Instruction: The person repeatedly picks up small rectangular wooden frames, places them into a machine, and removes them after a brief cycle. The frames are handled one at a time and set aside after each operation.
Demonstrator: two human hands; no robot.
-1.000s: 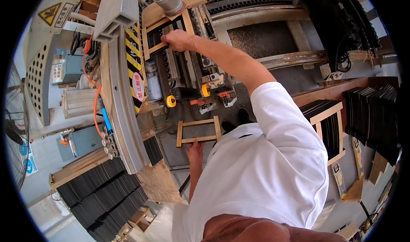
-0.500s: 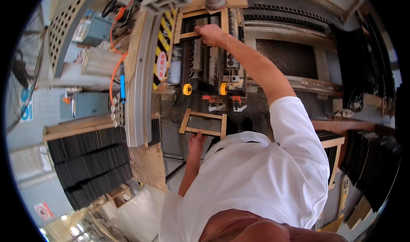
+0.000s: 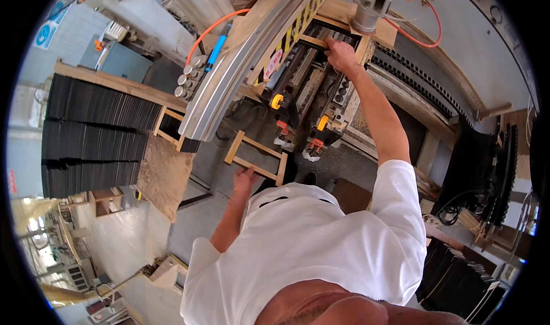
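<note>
Surrounding lower wooden frame (image 3: 260, 169): machine (image 3: 310, 90), black stacks (image 3: 91, 136)

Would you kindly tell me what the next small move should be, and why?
Perhaps the right hand should ease the wooden frame off the machine first: it grips that frame's near side, while the left hand holds a second frame outside the machine.

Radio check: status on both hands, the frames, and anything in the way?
Left hand holding rectangular wooden frame. Right hand gripping second wooden frame, at machine. Metal cylinder by that frame's far corner; nothing seen blocking either hand.
</note>
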